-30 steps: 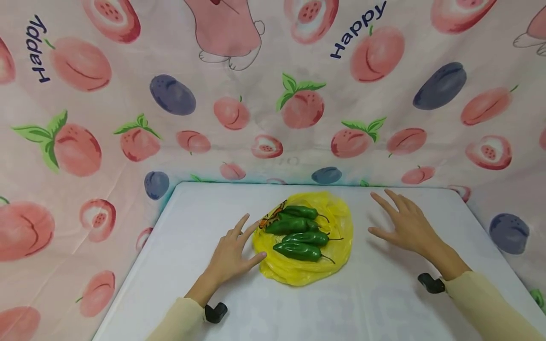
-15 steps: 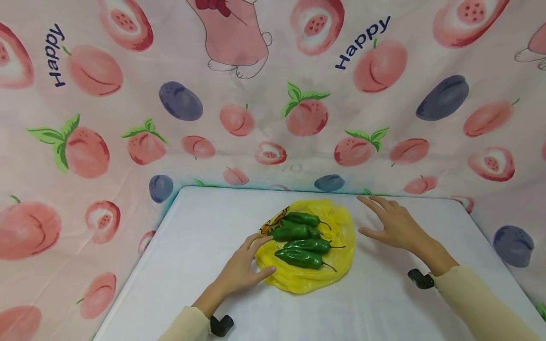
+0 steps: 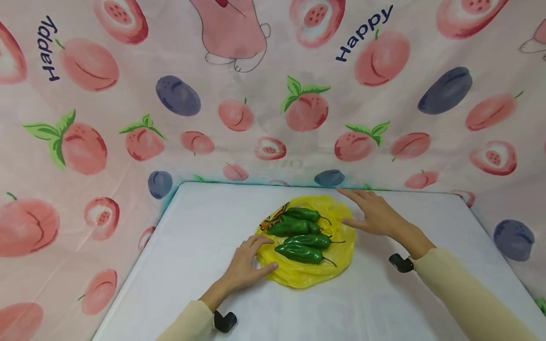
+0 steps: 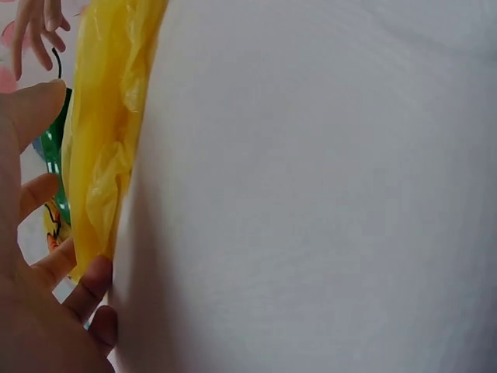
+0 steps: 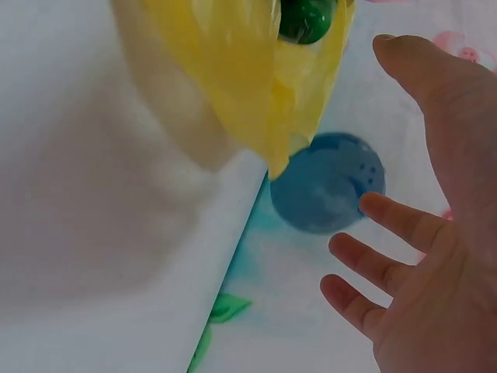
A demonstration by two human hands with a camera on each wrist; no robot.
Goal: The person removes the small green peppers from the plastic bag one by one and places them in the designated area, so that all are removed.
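1. On the left, a sleeved arm reaches in low from the near edge of the bench [image 3: 204,218], wrist just above the white surface. The left hand [image 3: 243,266] is spread loosely, thumb well apart from the slightly bent fingers, at the left rim of the yellow plastic bag [image 3: 298,280]. It has hold of nothing; whether its fingertips touch the plastic I cannot tell.
2. Just beyond those fingers, an orange-and-black patterned piece [image 3: 274,218] lies at the bag's far left, against the peppers. It looks thin and light, likely best pinched by an edge.
3. The bag lies crumpled mid-bench. The film should be light, limp and slippery, liable to slide or fold; a gathered pinch at opposite rims would probably hold best.
4. On it rest at least four green peppers [image 3: 300,253], tips left, stems right. Glossy and probably firm but easily bruised, they would suit a light grip round the thick middle, rather than the thin stems.
5. On the right, the other arm slants in from the near right corner. The right hand [image 3: 375,214] hangs raised near the bag's far right rim, fingers extended, thumb parted from them, grasping nothing.
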